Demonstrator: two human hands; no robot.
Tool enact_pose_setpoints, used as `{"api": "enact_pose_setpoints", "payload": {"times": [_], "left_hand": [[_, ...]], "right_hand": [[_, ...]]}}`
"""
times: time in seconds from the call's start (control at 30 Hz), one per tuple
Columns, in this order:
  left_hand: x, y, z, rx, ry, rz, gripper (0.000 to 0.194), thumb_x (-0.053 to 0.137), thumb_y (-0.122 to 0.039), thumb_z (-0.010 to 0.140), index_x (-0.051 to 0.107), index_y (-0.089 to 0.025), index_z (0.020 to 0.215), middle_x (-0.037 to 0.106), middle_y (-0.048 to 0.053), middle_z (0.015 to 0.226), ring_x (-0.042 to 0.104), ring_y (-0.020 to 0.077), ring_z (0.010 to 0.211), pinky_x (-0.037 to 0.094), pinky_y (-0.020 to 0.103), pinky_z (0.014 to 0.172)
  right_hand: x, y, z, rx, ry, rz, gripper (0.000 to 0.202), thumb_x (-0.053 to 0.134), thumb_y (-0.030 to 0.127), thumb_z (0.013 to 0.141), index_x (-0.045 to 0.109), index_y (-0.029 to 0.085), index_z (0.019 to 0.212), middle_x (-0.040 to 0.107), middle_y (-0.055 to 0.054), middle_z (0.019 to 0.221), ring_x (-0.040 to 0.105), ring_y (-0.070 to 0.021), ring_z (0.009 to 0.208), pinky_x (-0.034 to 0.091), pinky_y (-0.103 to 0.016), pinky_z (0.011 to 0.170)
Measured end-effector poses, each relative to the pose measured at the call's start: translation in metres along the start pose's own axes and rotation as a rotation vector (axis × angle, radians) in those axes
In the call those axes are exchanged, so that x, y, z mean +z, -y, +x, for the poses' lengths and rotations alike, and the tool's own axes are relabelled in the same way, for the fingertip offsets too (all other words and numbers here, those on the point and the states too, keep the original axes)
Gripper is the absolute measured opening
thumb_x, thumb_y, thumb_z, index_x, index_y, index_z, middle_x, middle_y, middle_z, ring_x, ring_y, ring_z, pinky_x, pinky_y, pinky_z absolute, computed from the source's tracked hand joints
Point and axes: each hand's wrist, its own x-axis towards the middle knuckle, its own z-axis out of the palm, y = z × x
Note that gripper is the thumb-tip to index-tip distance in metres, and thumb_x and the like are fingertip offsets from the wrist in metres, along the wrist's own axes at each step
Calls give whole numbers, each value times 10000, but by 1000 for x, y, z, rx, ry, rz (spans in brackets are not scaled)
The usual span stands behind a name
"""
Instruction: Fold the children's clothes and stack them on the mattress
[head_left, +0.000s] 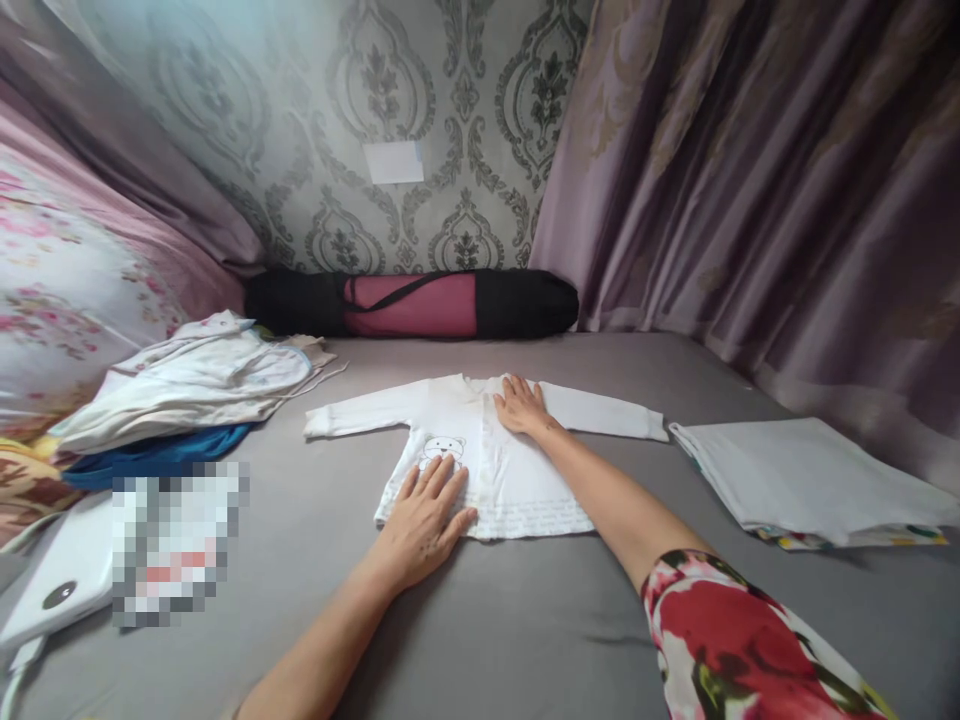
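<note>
A small white long-sleeved shirt (pixel 525 480) lies spread on a grey sheet (pixel 300 590), sleeves stretched out to both sides. It has a bear drawing at the lower left of its front and lines of print along the hem. My left hand (pixel 427 515) rests flat on the lower left front, over part of the bear, fingers apart. Near the neckline, just right of the collar, my right hand (pixel 523 405) lies flat on the cloth. Neither hand grips anything.
Folded cloths (pixel 810 475) lie at the right. A pile of clothes (pixel 202 380) is at the left, behind a white device with a cable (pixel 71 565) and a blurred-out item. A black and maroon roll bag (pixel 412 304) lies along the wall, between curtains.
</note>
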Motion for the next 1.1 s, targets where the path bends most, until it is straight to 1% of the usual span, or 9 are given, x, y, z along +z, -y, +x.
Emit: {"api": "enact_pose_setpoints", "payload": {"times": [0.17, 0.33, 0.4, 0.47, 0.5, 0.57, 0.67, 0.8, 1.1], "left_hand": [[1, 2, 1, 17, -40, -13, 568, 309, -538, 972, 443, -216, 1420, 375, 118, 1526, 307, 288, 1425, 271, 515, 1145], [0, 1, 2, -43, -97, 20, 502, 312, -494, 981, 491, -217, 1359, 455, 112, 1475, 360, 285, 1397, 295, 518, 1133], [1, 2, 2, -51, -131, 42, 466, 329, -469, 981, 493, -231, 1347, 473, 105, 1461, 379, 282, 1386, 297, 524, 1130], [2, 3, 1, -60, -163, 59, 454, 341, -458, 979, 495, -223, 1336, 482, 112, 1452, 386, 284, 1382, 299, 527, 1129], [3, 3, 1, -74, -180, 66, 460, 343, -459, 976, 495, -210, 1332, 485, 125, 1447, 387, 289, 1381, 301, 527, 1128], [5, 5, 0, -117, -222, 81, 492, 347, -471, 969, 484, -176, 1338, 485, 162, 1439, 386, 306, 1380, 304, 531, 1123], [9, 8, -1, -166, -275, 93, 570, 354, -506, 953, 432, -141, 1383, 465, 202, 1444, 367, 325, 1389, 292, 543, 1124], [10, 10, -2, -164, -238, 88, 638, 355, -548, 942, 402, -120, 1412, 421, 205, 1477, 316, 319, 1417, 260, 531, 1146], [8, 7, -3, -198, -167, 108, 639, 345, -539, 952, 425, -94, 1405, 411, 187, 1488, 314, 319, 1418, 265, 537, 1142]], "right_hand": [[6, -3, 7, 18, -96, -8, 606, 188, 403, 983, 291, 90, 1493, 243, -154, 1576, 184, -263, 1455, 116, -496, 1165], [-6, 3, 6, 38, -27, 24, 585, 218, 385, 982, 298, 114, 1494, 234, -155, 1580, 179, -270, 1461, 129, -515, 1160], [-13, 19, 1, 3, -65, 34, 566, 220, 336, 978, 296, 124, 1498, 252, -151, 1575, 169, -265, 1466, 105, -527, 1163], [-15, 42, -11, -123, -107, 44, 564, 198, 306, 976, 293, 121, 1501, 272, -144, 1569, 161, -248, 1469, 67, -507, 1176], [-14, 55, -19, -210, -86, 58, 570, 190, 312, 976, 304, 106, 1495, 283, -146, 1564, 168, -240, 1468, 65, -482, 1183], [-8, 78, -34, -366, 33, 104, 603, 178, 365, 978, 334, 67, 1479, 308, -159, 1551, 207, -235, 1458, 94, -433, 1190], [5, 99, -46, -406, 139, 146, 644, 182, 396, 972, 304, 26, 1485, 252, -173, 1569, 179, -244, 1465, 106, -416, 1191], [16, 104, -32, -337, 140, 134, 669, 204, 399, 965, 218, 15, 1512, 125, -162, 1601, 79, -242, 1482, 52, -419, 1191], [21, 109, 18, -179, 60, 96, 686, 184, 414, 974, 187, -6, 1517, 122, -152, 1604, 50, -241, 1483, -13, -406, 1179]]}}
